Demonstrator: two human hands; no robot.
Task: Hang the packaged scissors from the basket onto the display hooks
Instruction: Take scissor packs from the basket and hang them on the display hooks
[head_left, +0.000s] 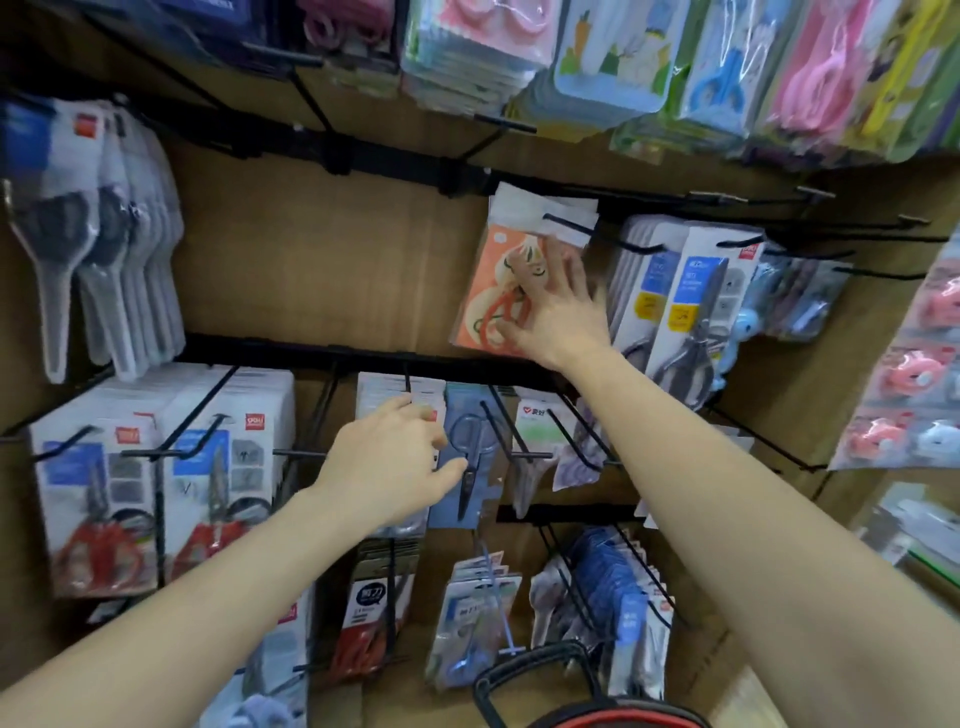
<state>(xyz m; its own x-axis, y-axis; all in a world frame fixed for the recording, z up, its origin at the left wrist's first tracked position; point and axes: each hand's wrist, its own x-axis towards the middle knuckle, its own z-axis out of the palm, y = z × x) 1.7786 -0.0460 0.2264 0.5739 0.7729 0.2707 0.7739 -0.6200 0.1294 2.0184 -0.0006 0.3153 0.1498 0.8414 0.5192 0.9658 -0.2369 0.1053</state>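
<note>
**Seating the orange pack on its hook**

The right hand (558, 312) lies with fingers spread flat against the orange scissors pack (493, 291). The pack hangs tilted, its white header apparently threaded on a black hook (569, 224) in the middle row. This grip is open, pressing rather than clasping. The left hand (389, 462) reaches to the white packs (384, 389) on the row below; whether its grip has closed on them I cannot tell. To finish well, slide the pack fully back along the hook until it hangs straight, then release gently so it does not swing off. The basket (530, 659) sits at the bottom edge, its contents unseen.
</note>
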